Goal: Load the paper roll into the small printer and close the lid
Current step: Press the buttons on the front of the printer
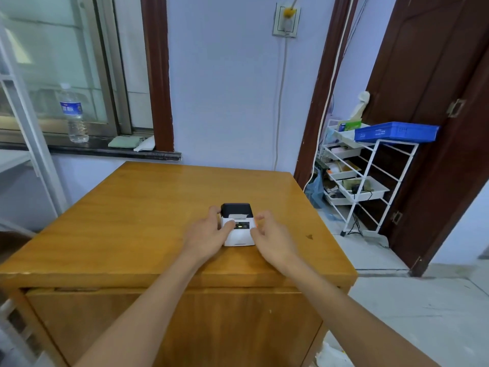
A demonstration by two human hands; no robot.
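Observation:
A small printer [239, 235], white with a black lid at its far end, sits in the middle of the wooden table [132, 221]. The lid is down, and a strip of white paper [239, 216] shows at the slot below it. My left hand [211, 233] holds the printer's left side, with the thumb resting on its top beside the small dark display. My right hand [270, 235] is at the printer's right side, fingers spread and slightly curled, fingertips at or just off the casing. The roll itself is hidden.
The table stands against a pale wall. A water bottle [72, 113] and a folded cloth [124, 142] are on the window sill at the back left. A white wire rack [370, 181] with a blue tray [397, 132] stands to the right by a dark door.

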